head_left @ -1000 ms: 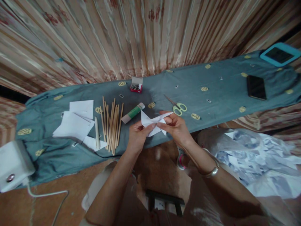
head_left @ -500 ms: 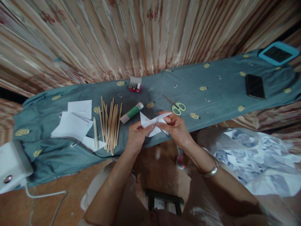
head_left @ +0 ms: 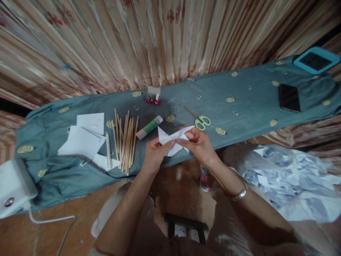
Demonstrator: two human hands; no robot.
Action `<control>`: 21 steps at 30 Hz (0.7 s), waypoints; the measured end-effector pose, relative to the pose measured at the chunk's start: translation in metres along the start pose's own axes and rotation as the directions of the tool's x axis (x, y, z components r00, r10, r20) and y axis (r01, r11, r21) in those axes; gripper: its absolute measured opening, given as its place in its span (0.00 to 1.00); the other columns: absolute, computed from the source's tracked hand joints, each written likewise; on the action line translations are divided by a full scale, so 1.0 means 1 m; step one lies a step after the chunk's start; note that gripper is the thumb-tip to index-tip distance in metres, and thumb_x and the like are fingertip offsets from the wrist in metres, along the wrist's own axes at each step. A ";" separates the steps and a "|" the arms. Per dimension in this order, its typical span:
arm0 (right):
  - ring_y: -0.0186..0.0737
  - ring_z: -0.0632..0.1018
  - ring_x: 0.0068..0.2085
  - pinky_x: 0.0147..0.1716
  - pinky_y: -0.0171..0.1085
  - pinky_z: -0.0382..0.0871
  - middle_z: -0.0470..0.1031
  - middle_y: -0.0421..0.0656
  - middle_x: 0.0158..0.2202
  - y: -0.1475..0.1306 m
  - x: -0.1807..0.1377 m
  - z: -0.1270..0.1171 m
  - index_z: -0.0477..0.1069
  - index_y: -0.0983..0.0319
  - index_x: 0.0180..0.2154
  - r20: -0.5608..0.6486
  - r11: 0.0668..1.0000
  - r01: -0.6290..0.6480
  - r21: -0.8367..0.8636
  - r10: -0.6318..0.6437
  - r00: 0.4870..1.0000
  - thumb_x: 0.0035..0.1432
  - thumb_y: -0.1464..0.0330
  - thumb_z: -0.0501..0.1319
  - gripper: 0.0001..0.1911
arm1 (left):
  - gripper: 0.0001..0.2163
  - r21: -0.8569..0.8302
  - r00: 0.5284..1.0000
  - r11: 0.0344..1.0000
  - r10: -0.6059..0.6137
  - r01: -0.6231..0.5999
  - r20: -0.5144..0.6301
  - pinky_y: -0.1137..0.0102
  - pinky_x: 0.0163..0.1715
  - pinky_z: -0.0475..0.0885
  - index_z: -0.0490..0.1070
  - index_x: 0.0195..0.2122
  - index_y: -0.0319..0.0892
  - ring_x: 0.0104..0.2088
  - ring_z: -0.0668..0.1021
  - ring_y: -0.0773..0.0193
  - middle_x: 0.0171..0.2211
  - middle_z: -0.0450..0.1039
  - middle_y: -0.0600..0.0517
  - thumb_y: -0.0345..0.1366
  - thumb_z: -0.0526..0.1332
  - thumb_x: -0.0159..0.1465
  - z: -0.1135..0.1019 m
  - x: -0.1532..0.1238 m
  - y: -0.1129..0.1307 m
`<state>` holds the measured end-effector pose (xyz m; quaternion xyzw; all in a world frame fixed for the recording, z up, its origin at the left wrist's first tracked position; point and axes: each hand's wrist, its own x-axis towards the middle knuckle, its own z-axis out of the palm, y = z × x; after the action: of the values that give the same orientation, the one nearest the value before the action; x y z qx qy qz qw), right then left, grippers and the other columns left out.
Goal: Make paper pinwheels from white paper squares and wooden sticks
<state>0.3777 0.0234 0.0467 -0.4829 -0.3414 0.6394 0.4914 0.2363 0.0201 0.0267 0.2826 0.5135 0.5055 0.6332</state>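
Observation:
A white folded paper shape [head_left: 170,139] with pointed flaps is held over the near edge of a grey-blue cloth-covered board [head_left: 239,106]. My left hand [head_left: 154,154] pinches its centre from the left. My right hand [head_left: 199,144] pinches the centre from the right, its fingers curled under one flap. Both hands are closed on the paper. A silver bangle sits on my right wrist.
On the cloth lie several wooden sticks [head_left: 125,138], a green glue stick [head_left: 149,127], green-handled scissors [head_left: 200,121], white paper sheets [head_left: 84,140], a small red box of pins [head_left: 153,96], a black phone [head_left: 289,97] and a blue-framed tablet [head_left: 315,60]. A white device [head_left: 13,186] sits at left.
The paper shape and both hands have stayed in nearly the same place; the fingers have shifted slightly on the folds.

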 end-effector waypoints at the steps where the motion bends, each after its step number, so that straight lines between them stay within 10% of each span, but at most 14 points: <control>1: 0.37 0.77 0.27 0.32 0.38 0.75 0.77 0.34 0.24 0.000 0.000 0.000 0.72 0.57 0.33 0.009 1.000 0.000 -0.001 0.000 1.000 0.29 0.59 0.80 0.28 | 0.18 -0.001 1.000 1.000 -0.008 0.008 0.003 0.72 0.26 0.67 0.80 0.25 0.39 0.22 0.73 0.68 0.23 0.78 0.53 0.42 0.79 0.35 0.000 0.000 0.000; 21: 0.36 0.80 0.29 0.34 0.36 0.76 0.82 0.36 0.29 0.000 -0.002 -0.001 0.74 0.58 0.34 0.109 0.997 -0.059 0.050 0.054 0.993 0.37 0.62 0.78 0.22 | 0.20 -0.116 0.992 0.986 -0.122 0.123 0.020 0.75 0.19 0.60 0.78 0.21 0.37 0.16 0.67 0.73 0.16 0.73 0.55 0.45 0.80 0.34 0.004 -0.004 0.000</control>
<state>0.3784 0.0215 0.0465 -0.4439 -0.3363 0.6871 0.4667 0.2399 0.0170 0.0296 0.2162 0.4952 0.4930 0.6819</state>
